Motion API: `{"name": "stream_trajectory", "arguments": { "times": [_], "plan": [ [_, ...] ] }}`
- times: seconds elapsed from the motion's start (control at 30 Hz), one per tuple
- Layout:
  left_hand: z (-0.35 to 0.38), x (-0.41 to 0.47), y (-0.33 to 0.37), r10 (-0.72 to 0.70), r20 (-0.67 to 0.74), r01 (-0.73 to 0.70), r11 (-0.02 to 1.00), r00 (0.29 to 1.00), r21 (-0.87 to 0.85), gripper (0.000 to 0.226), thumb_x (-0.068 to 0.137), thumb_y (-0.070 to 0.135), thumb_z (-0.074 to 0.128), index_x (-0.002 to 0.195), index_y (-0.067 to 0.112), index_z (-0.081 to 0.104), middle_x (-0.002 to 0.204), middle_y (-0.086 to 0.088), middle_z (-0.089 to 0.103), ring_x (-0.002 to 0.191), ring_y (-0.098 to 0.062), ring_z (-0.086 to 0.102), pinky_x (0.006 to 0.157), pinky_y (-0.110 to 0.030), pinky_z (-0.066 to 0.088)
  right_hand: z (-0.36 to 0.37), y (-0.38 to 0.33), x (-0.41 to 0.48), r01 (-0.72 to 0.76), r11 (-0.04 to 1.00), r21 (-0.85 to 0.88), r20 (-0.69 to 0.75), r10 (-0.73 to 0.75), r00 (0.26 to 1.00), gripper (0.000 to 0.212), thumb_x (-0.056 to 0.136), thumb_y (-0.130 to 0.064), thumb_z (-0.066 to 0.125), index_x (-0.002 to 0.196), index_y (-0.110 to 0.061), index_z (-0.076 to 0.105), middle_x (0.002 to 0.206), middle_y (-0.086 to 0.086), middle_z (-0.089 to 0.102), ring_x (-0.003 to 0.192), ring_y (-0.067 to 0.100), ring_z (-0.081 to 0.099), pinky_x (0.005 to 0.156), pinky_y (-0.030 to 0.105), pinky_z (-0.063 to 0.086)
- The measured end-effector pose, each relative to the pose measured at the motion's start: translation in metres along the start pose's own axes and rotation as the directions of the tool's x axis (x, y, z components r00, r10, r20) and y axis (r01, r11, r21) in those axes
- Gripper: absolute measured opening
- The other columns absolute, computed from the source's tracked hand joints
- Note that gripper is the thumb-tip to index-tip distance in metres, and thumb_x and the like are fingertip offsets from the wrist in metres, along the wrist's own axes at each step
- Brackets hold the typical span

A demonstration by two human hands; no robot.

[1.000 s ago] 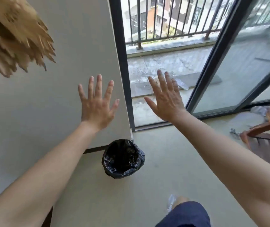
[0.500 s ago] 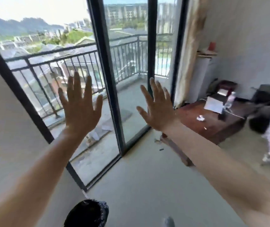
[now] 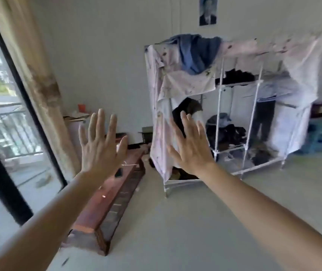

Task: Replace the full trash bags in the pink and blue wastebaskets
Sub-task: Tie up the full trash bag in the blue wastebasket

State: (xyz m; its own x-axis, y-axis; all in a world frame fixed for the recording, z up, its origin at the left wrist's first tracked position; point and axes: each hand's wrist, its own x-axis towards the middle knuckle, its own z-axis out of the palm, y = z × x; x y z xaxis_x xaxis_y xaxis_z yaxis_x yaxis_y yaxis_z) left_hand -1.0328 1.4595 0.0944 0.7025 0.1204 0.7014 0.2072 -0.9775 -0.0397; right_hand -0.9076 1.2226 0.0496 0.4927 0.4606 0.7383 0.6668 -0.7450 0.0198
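I hold my left hand (image 3: 101,145) and right hand (image 3: 190,147) up, fingers spread, both empty. No pink or blue wastebasket shows near the low dark-red wooden bench (image 3: 107,200); I risk tripping on it while searching.

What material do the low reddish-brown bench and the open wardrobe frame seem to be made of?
The low reddish-brown bench looks like dark varnished wood: its top shines with small light spots, and its side shows carved slats. The open wardrobe frame seems to be thin white tubes, metal or plastic, I cannot tell. The pale spotted cover over it looks like thin fabric, hanging in folds.
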Motion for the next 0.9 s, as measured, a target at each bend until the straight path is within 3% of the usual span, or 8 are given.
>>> {"name": "stream_trajectory", "arguments": {
  "times": [0.13,0.3,0.43,0.57,0.77,0.9],
  "plan": [
    [0.074,0.078,0.168,0.16,0.011,-0.156,0.971,0.987,-0.179,0.068,0.098,0.056,0.025,0.155,0.018,0.022,0.162,-0.016,0.015,0.149,-0.035,0.013,0.116,-0.064,0.013,-0.04,0.173,-0.035,-0.199,0.954,-0.223,0.011,0.207,0.978,0.074,0.1,-0.051,0.042,0.16,-0.016,0.018,0.165,0.023,0.008,0.151,0.041,0.016,0.121,0.058,0.017],
    [0.138,0.146,0.338,0.347,-0.071,-0.346,0.852,0.935,-0.394,0.068,0.098,0.057,0.024,0.154,0.019,0.022,0.162,-0.017,0.017,0.148,-0.035,0.015,0.117,-0.063,0.013,-0.081,0.329,-0.07,-0.364,0.821,-0.441,-0.011,0.4,0.916,0.074,0.099,-0.052,0.041,0.159,-0.016,0.019,0.165,0.023,0.013,0.151,0.04,0.018,0.12,0.058,0.019],
    [0.2,0.197,0.43,0.45,-0.134,-0.458,0.764,0.883,-0.454,0.067,0.1,0.054,0.027,0.153,0.014,0.026,0.16,-0.02,0.02,0.147,-0.038,0.019,0.113,-0.064,0.017,-0.079,0.425,-0.09,-0.442,0.704,-0.556,-0.047,0.505,0.862,0.072,0.099,-0.049,0.046,0.158,-0.013,0.025,0.164,0.025,0.014,0.149,0.042,0.02,0.118,0.059,0.019],
    [0.262,0.264,0.494,0.537,-0.138,-0.528,0.694,0.832,-0.489,0.069,0.1,0.056,0.022,0.155,0.015,0.019,0.163,-0.018,0.013,0.149,-0.036,0.013,0.116,-0.063,0.013,-0.068,0.505,-0.085,-0.473,0.602,-0.643,-0.043,0.588,0.807,0.072,0.1,-0.047,0.049,0.158,-0.012,0.025,0.164,0.027,0.012,0.149,0.044,0.019,0.119,0.061,0.019],
    [0.31,0.393,0.609,0.584,-0.25,-0.611,0.576,0.772,-0.543,0.067,0.101,0.053,0.024,0.155,0.013,0.022,0.162,-0.02,0.015,0.148,-0.039,0.016,0.115,-0.064,0.015,-0.092,0.628,-0.052,-0.499,0.473,-0.726,-0.155,0.595,0.789,0.069,0.101,-0.047,0.046,0.157,-0.012,0.026,0.162,0.028,0.015,0.149,0.043,0.023,0.119,0.059,0.02],
    [0.34,0.423,0.716,0.621,-0.307,-0.654,0.465,0.721,-0.597,0.066,0.101,0.051,0.025,0.153,0.011,0.026,0.16,-0.022,0.02,0.147,-0.039,0.02,0.115,-0.064,0.017,-0.099,0.704,-0.072,-0.581,0.369,-0.725,-0.246,0.65,0.719,0.069,0.101,-0.049,0.041,0.157,-0.013,0.026,0.163,0.025,0.016,0.149,0.041,0.021,0.121,0.056,0.016]
  ]
}}
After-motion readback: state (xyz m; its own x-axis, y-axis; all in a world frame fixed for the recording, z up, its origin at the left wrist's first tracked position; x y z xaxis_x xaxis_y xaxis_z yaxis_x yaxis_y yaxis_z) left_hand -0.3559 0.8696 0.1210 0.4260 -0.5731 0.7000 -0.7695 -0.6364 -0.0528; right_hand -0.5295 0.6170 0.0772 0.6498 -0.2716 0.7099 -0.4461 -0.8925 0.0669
